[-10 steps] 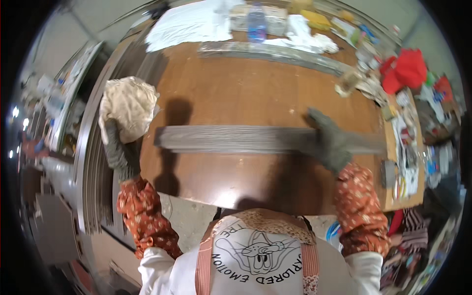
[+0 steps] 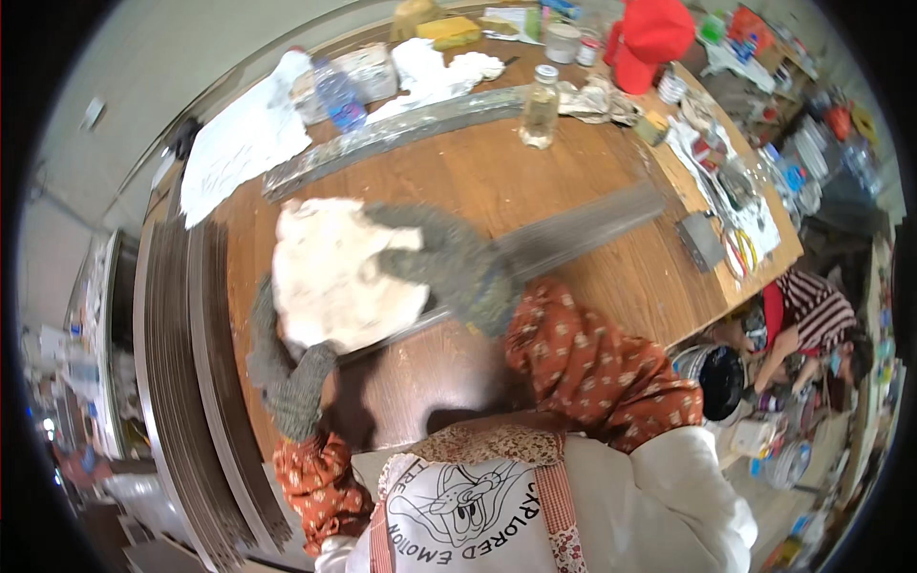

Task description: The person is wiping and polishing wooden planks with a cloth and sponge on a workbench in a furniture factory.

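Observation:
A crumpled cream cloth [image 2: 339,272] is held up between my two hands over the left part of the wooden table. My left hand [image 2: 291,382], in a dark grey knit glove, grips its lower left edge with the thumb in front. From the right, my right hand [image 2: 454,267], gloved alike, has its fingers and thumb closed on the cloth's right side. Below them lies a long grey wood-grain board [image 2: 592,229], slanting up to the right. The cloth and my right hand cover much of its left part.
Stacked long boards [image 2: 177,382] line the table's left side. At the back are a worn bar [image 2: 401,134], a water bottle [image 2: 339,95] and a glass jar [image 2: 542,110]. Right lie a grey block [image 2: 700,241] and pliers [image 2: 740,253]. Another person [image 2: 812,320] is low at the right.
My right hand has left the board and come left onto the cloth. My left hand has brought the cloth inward over the board. The view has turned, and the board now slants.

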`<state>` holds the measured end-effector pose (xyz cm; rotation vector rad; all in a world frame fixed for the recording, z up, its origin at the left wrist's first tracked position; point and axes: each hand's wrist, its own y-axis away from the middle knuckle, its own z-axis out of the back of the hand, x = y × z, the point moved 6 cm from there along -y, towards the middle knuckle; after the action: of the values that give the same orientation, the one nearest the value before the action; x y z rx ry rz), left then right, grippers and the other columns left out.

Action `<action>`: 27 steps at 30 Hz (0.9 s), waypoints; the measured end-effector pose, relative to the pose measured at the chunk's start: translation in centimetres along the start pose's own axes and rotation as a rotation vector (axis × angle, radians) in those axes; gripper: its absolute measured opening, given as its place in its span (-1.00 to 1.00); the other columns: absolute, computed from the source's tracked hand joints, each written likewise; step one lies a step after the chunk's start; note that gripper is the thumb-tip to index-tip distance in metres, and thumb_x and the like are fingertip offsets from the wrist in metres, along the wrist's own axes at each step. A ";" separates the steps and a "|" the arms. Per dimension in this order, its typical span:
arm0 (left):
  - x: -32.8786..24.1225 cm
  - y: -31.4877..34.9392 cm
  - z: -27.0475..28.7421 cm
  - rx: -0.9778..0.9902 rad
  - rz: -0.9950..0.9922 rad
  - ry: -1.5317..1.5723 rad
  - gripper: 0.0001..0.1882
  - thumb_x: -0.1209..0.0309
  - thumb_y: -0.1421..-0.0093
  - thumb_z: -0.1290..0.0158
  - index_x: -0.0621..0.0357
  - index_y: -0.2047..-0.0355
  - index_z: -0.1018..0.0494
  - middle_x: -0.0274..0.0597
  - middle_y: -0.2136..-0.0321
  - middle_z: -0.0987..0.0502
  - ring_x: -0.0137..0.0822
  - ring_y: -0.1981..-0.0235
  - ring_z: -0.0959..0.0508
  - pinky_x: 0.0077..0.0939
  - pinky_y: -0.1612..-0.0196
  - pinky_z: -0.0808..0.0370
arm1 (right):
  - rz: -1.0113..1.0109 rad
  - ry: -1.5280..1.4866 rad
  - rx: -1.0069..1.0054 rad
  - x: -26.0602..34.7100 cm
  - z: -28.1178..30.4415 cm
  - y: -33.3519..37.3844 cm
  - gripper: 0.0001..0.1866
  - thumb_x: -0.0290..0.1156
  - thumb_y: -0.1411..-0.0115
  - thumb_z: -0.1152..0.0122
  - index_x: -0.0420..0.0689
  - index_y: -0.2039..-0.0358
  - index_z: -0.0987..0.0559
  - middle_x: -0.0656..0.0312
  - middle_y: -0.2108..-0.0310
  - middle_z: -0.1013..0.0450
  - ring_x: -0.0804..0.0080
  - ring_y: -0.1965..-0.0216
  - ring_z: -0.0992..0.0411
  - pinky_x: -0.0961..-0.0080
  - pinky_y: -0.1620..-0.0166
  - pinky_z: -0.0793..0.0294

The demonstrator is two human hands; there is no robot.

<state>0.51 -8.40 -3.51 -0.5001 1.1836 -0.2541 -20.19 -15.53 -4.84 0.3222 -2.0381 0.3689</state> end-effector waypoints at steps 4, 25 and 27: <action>2.4 1.6 0.5 0.120 -0.079 -0.465 -0.10 -0.06 -0.03 -0.27 0.31 -0.22 -0.29 0.16 -0.14 -0.40 0.02 -0.24 -0.33 -0.06 -0.32 -0.18 | 0.337 0.924 -0.102 7.3 2.1 1.7 -0.55 -0.34 -0.23 -0.20 -0.11 -0.14 -0.47 0.04 0.01 -0.51 0.32 0.01 -0.49 0.43 -0.07 -0.50; 5.4 1.8 -6.4 0.168 -0.220 -0.948 -0.29 -0.08 -0.03 -0.13 0.19 -0.05 -0.45 0.05 0.03 -0.50 0.05 -0.03 -0.48 0.09 -0.26 -0.28 | 0.245 0.917 -0.392 11.4 27.5 5.2 -0.52 -0.30 -0.28 -0.16 -0.24 -0.16 -0.41 0.12 -0.11 -0.41 0.35 -0.08 -0.40 0.41 -0.11 -0.39; 5.5 3.2 -6.3 0.143 -0.295 -1.019 -0.39 0.16 0.04 -0.14 0.17 -0.03 -0.46 0.00 0.04 -0.50 0.00 -0.04 -0.48 0.03 -0.24 -0.33 | 0.401 1.124 -0.309 10.8 26.3 2.7 -0.52 -0.32 -0.28 -0.16 -0.24 -0.16 -0.41 0.12 -0.11 -0.42 0.33 -0.09 -0.39 0.39 -0.13 -0.38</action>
<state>-3.54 -9.59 -11.41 -0.5713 0.0965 -0.2802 -47.33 -24.11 -7.60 -0.4273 -0.9961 0.3511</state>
